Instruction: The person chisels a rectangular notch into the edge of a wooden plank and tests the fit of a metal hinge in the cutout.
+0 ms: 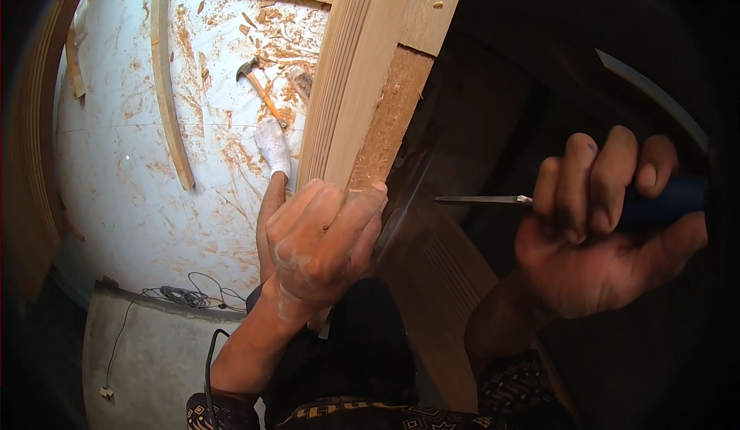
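A long wooden door-frame timber (337, 106) with grooved moulding runs from the top centre down towards me. Along its right edge lies a rough, freshly cut recess (393, 110) with a square upper end. My left hand (320, 233) is closed over the timber at the lower end of this recess, fingers curled and dusty. To the right, apart from the timber, my right hand (601, 214) is wrapped round the blue handle of a chisel (486, 199). Its narrow blade is seen nearly edge-on and points left at the timber. The handle's far end fades into shadow.
On the pale floor (116, 191), strewn with shavings, lie a claw hammer (262, 93) and wooden strips (166, 83). My foot in a white sock (273, 146) rests near the hammer. A coiled black cable (185, 297) lies by the concrete step (154, 353). Dark shadow fills the right.
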`<state>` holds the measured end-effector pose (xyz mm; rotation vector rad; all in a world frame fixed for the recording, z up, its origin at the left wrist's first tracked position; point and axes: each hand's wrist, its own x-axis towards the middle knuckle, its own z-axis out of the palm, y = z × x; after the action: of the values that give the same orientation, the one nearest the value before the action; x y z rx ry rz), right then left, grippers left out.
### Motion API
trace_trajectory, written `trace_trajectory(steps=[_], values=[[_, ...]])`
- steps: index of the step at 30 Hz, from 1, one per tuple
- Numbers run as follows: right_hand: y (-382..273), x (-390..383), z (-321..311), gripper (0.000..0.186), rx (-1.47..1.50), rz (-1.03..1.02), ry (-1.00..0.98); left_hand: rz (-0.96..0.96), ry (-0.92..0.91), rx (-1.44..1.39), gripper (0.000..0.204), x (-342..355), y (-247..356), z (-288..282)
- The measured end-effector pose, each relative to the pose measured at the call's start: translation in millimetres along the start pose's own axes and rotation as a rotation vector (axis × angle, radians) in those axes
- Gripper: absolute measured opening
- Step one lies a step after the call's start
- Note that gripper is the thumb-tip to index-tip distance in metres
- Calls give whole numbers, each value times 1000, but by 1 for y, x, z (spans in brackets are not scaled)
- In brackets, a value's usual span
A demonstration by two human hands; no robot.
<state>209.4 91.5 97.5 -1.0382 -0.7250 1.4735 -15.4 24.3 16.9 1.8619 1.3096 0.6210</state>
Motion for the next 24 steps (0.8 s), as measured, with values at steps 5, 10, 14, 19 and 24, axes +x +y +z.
trace_trajectory(steps=[5,10,14,19,24], values=[[-3,-15,4,52,-20,-35,32,-39,105,-6,7,7,-3,10],[-2,-24,9,46,-229,-109,82,-715,421,-99,3,4,-31,-34],[29,-41,18,28,-725,234,433,-690,349,-369,15,-22,-28,-29],[91,-65,-35,20,-900,504,385,-532,45,-362,37,-21,1,-5],[136,-95,-78,26,-929,597,278,-732,1,-766,37,6,-8,12]])
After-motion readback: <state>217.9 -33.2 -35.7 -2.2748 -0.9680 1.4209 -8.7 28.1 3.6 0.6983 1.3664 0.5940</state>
